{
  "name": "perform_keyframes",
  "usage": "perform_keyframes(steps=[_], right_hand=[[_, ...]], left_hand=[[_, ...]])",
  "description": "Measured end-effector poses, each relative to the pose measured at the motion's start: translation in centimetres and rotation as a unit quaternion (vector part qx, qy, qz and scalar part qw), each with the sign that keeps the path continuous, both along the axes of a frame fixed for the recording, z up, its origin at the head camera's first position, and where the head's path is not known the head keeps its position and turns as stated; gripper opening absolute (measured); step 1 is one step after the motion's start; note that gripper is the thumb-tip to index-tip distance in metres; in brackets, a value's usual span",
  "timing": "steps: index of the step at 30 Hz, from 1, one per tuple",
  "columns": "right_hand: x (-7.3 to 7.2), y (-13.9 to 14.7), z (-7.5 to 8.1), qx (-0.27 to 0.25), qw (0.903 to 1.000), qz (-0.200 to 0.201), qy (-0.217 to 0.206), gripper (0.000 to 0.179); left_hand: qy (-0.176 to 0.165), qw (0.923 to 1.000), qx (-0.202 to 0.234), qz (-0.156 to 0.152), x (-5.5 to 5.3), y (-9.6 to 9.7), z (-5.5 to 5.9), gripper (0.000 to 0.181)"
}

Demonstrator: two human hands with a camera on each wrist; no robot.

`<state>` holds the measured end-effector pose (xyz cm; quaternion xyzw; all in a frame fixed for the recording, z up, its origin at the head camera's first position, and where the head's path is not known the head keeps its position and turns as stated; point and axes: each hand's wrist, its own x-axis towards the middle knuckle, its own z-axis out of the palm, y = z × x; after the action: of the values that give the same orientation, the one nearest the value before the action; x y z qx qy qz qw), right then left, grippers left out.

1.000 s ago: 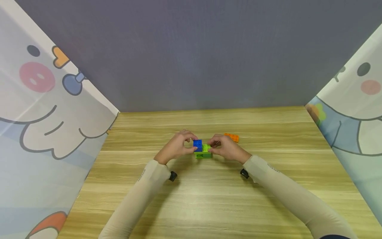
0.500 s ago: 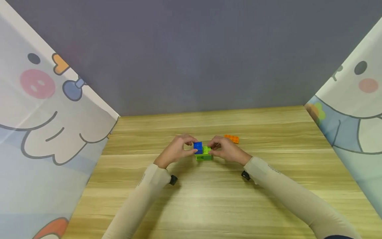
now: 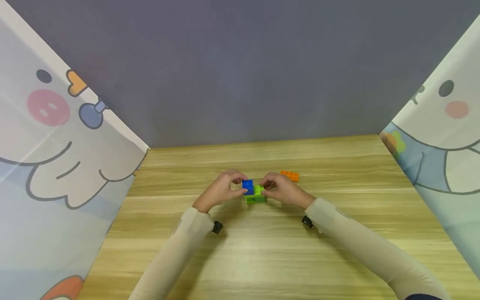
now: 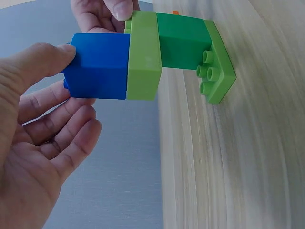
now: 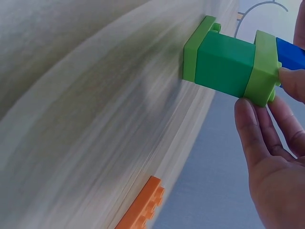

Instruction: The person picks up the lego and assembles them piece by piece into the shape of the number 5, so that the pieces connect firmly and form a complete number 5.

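A small stack of building bricks stands on the table. Its base is a light green flat brick (image 4: pixel 223 71) with bare studs showing at one end. On that sits a dark green brick (image 4: pixel 183 42), topped by another light green flat brick (image 4: pixel 144 62). A blue brick (image 3: pixel 248 187) is seated on the left part of this upper brick. My left hand (image 3: pixel 223 188) pinches the blue brick, thumb on the near side and fingers on the far side. Across the stack, my right hand (image 3: pixel 283 190) pinches the right end of the upper light green brick.
An orange flat studded brick (image 3: pixel 290 176) lies on the wooden table (image 3: pixel 262 258), behind my right hand. A grey panel (image 3: pixel 262 71) rises at the table's back edge, and printed cartoon panels (image 3: pixel 48 166) flank both sides.
The head view has shifted slightly. Both hands keep their grip, and the bricks show no clear change.
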<state>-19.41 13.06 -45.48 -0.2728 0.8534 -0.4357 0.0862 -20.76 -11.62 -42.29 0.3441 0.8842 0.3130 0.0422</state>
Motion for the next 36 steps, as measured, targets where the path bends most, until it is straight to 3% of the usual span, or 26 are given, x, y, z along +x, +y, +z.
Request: perform_keyframes(steps=[17,36], right_hand=[[-0.1,1.1,0.0,-0.004,0.9999,-0.015,-0.006,0.026],[-1.2,5.8,-0.9,0.008,0.9978,-0.050,0.042,0.025]], left_hand=[[-0.010,0.9999,-0.003,-0.002,0.1,-0.5,0.0,0.034],[0.017,0.9997,0.016,-0.001,0.1,-0.9,0.1,0.032]])
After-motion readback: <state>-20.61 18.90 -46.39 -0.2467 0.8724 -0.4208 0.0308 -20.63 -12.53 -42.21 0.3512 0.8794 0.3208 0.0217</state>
